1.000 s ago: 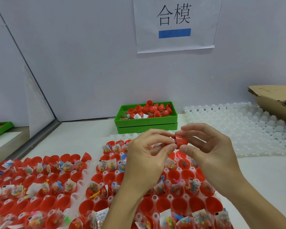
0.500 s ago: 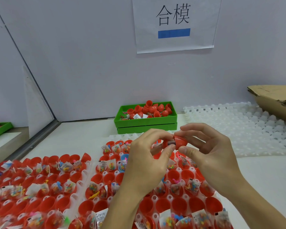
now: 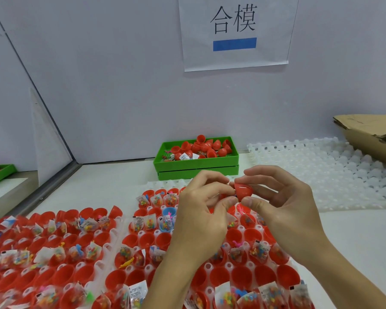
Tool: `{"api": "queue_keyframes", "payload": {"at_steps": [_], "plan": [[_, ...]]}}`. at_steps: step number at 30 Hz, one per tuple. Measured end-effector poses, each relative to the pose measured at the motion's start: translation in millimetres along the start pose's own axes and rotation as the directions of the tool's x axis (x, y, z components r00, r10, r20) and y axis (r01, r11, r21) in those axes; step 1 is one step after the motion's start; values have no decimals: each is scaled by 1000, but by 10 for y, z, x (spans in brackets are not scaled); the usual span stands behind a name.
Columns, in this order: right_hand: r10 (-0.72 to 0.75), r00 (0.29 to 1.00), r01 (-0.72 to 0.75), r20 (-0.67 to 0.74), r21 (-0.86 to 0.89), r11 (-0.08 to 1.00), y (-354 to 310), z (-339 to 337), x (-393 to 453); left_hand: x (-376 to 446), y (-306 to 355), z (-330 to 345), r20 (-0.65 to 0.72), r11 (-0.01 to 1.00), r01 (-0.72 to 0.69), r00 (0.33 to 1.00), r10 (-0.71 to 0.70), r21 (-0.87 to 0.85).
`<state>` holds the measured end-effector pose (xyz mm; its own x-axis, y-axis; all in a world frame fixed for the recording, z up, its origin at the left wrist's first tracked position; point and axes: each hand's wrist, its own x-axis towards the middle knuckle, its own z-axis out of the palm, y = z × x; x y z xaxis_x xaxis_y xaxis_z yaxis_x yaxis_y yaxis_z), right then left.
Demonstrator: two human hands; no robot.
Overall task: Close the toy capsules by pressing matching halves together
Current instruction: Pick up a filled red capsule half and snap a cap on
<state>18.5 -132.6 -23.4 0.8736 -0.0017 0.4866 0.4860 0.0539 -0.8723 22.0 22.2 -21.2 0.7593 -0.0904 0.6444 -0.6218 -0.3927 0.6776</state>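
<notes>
Head view: our right hand [image 3: 283, 206] now pinches the red capsule half [image 3: 243, 191], rim turned leftward. Left hand [image 3: 201, 210] fingers curl onto its hidden mate; halves not yet pressed shut, we judge.

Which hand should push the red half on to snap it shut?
Probably the right hand: its thumb and fingers already pinch the red capsule half. The left hand steadies the other half, mostly hidden.

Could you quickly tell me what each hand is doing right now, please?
Left hand: fingers curled at the red capsule, contact partly hidden.
Right hand: pinching the same capsule.
</notes>
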Motion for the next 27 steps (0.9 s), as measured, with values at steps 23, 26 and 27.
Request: {"api": "queue_keyframes", "payload": {"at_steps": [23,26,27], "plan": [[-31,997,30,-71,-18,999,3,-6,1,12,55,-18,84,894,206,979,-187,-398],[-39,998,38,-52,-19,999,-7,5,-4,25,52,-37,51,920,199,980,-193,-336],[-41,998,40,-45,-16,999,-10,8,-4,30,50,-44,34,925,206,978,-206,-320]]}}
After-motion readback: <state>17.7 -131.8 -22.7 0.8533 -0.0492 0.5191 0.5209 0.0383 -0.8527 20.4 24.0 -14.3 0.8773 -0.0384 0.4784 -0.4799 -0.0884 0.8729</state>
